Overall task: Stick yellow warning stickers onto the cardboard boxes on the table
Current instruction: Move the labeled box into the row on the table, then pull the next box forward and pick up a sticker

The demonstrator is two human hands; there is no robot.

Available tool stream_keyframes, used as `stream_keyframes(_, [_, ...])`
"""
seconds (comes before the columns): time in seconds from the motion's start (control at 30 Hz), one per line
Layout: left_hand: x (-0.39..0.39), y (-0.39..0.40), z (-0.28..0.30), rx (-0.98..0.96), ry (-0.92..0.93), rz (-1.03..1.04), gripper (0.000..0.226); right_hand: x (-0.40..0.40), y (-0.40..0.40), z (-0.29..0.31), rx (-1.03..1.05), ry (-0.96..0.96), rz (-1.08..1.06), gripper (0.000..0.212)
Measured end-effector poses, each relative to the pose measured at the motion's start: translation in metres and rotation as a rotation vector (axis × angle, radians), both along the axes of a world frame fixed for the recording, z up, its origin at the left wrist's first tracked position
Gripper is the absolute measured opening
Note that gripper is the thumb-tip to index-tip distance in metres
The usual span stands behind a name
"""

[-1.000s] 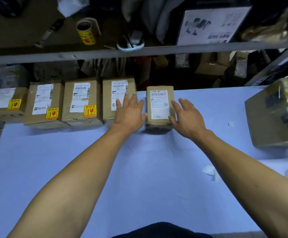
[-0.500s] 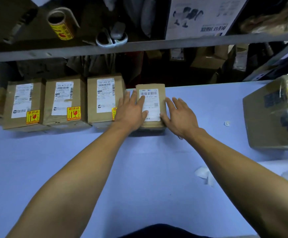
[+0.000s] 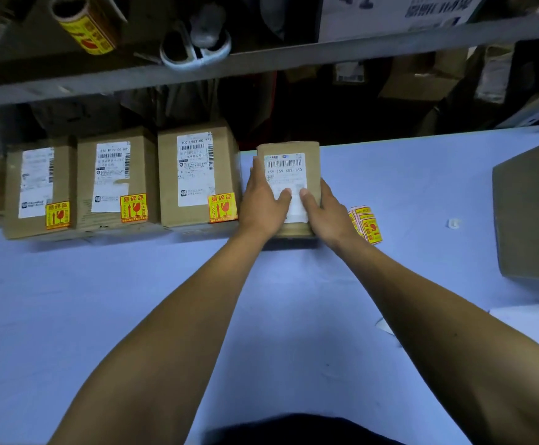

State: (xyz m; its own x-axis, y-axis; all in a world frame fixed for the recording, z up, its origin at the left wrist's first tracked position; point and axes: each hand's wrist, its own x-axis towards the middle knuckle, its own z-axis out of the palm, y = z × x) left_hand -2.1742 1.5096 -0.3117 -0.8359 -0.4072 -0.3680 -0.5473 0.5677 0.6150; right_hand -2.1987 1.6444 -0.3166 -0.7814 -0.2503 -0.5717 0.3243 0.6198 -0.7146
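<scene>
Whereas a moment ago both hands lay flat beside the small box [image 3: 289,187], the left hand [image 3: 263,203] and right hand [image 3: 327,213] now clasp its sides, thumbs on the label, right of the stickered boxes [image 3: 197,178] on the desk [image 3: 261,316]. Stickers [image 3: 366,223] lie uncovered beside it. The box's near end is hidden, so I cannot tell whether it is stickered.

The boxes [image 3: 197,178] are matt brown cardboard with white paper labels [image 3: 285,175]. The warning stickers [image 3: 223,207] are glossy yellow paper. The table [image 3: 390,175] surface is smooth, matt and pale blue. The shelf rail [image 3: 293,56] looks like grey metal.
</scene>
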Motion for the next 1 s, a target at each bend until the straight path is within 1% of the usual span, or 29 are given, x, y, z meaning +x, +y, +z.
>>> stream_keyframes(0.03, [0.002, 0.002, -0.001, 0.068, -0.013, 0.071, 0.076, 0.001, -0.001, 0.002, -0.024, -0.019, -0.01, 0.052])
stream_keyframes(0.1, [0.004, 0.004, -0.001, 0.186, -0.013, 0.186, 0.059, 0.0, 0.0, -0.003, -0.05, -0.062, -0.023, 0.07])
stream_keyframes(0.13, [0.005, 0.005, 0.001, 0.226, -0.006, 0.226, 0.052, -0.001, 0.001, -0.008, -0.061, -0.082, -0.033, 0.079])
stream_keyframes(0.17, [0.006, 0.006, 0.003, 0.252, -0.002, 0.256, 0.048, 0.0, 0.003, -0.011, -0.066, -0.097, -0.042, 0.083])
stream_keyframes(0.2, [0.008, 0.008, 0.004, 0.271, 0.002, 0.276, 0.046, 0.002, 0.004, -0.01, -0.07, -0.106, -0.048, 0.081])
stream_keyframes(0.3, [0.023, 0.016, 0.011, 0.307, 0.013, 0.305, 0.041, 0.018, 0.006, 0.007, -0.079, -0.089, -0.057, 0.057])
stream_keyframes(0.37, [0.039, 0.022, 0.015, 0.35, 0.032, 0.324, 0.04, 0.031, 0.011, 0.01, -0.07, -0.077, -0.062, 0.05])
stream_keyframes(0.5, [0.077, 0.034, 0.024, 0.412, 0.038, 0.33, 0.037, 0.063, 0.027, 0.017, -0.074, -0.067, -0.075, 0.053])
stream_keyframes(0.57, [0.097, 0.042, 0.029, 0.404, 0.025, 0.322, 0.038, 0.081, 0.036, 0.02, -0.102, -0.083, -0.082, 0.052])
stream_keyframes(0.8, [0.167, 0.072, 0.032, 0.368, 0.001, 0.266, 0.042, 0.157, 0.074, 0.023, -0.143, -0.086, -0.119, 0.038])
stream_keyframes(1.0, [0.222, 0.095, 0.019, 0.337, -0.066, 0.181, 0.045, 0.215, 0.103, 0.011, -0.127, -0.116, -0.12, 0.038])
